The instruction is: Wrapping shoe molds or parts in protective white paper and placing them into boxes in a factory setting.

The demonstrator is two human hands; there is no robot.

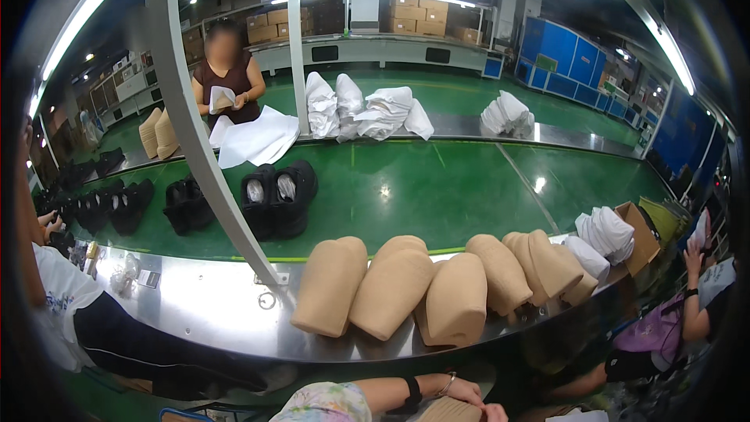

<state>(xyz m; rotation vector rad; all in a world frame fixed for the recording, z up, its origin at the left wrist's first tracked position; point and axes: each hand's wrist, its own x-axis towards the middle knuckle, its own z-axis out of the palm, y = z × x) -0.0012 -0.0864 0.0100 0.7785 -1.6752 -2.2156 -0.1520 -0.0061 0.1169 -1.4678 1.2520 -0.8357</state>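
At the bottom edge my left hand point(467, 391), with a bracelet and a black wristband on the wrist, lies curled over a tan moulded shoe form point(447, 410). Only a sliver of my right hand point(495, 413) shows beside it, touching the same form. Just beyond, several more tan forms point(391, 285) lie in a row on the steel ledge point(211, 305). A pair of black shoes point(279, 197) stuffed with white paper stands on the green belt point(437, 187).
More black shoes point(187, 205) sit further left on the belt. White paper stacks point(367, 109) line the far side, where a person point(226, 78) holds a sheet. A white frame post point(205, 148) crosses the belt. Seated people are at left point(94, 320) and right point(664, 332). A cardboard box point(637, 234) is at right.
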